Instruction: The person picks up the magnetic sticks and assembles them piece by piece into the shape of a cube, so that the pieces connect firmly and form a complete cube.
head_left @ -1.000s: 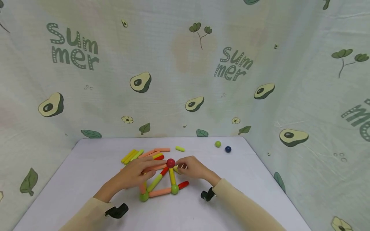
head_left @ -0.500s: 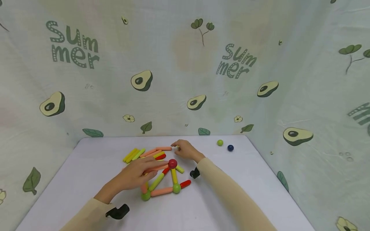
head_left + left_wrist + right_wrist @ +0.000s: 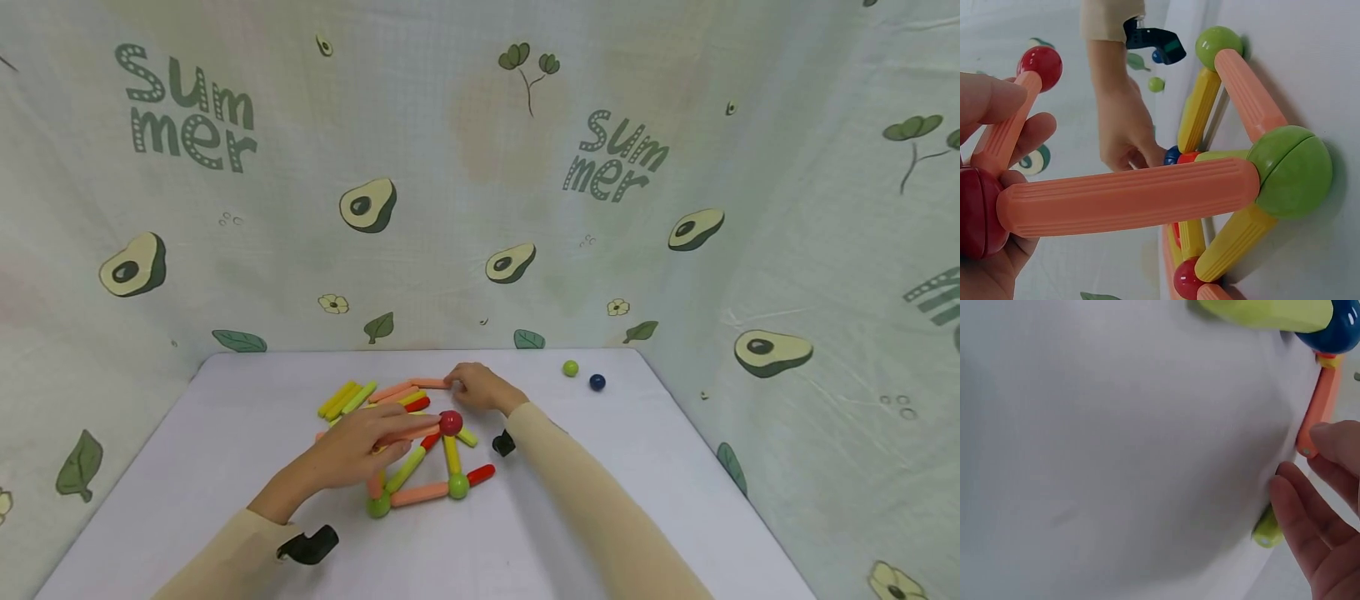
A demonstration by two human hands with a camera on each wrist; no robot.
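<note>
One orange rod (image 3: pixel 431 383) beyond the left hand (image 3: pixel 351 448) had just been pinched by the right hand (image 3: pixel 483 388), leaving only the left gripping the ball-and-rod frame (image 3: pixel 406 471).

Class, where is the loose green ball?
In the head view, the loose green ball sits on the table, back right, just left of the navy ball.

White table (image 3: pixel 615 517): beneath left hand (image 3: pixel 348 450)
Yellow rods (image 3: pixel 340 400): beyond it
Loose green ball (image 3: pixel 571 368), blue ball (image 3: pixel 597 382): right of right hand (image 3: pixel 484 387)
</note>
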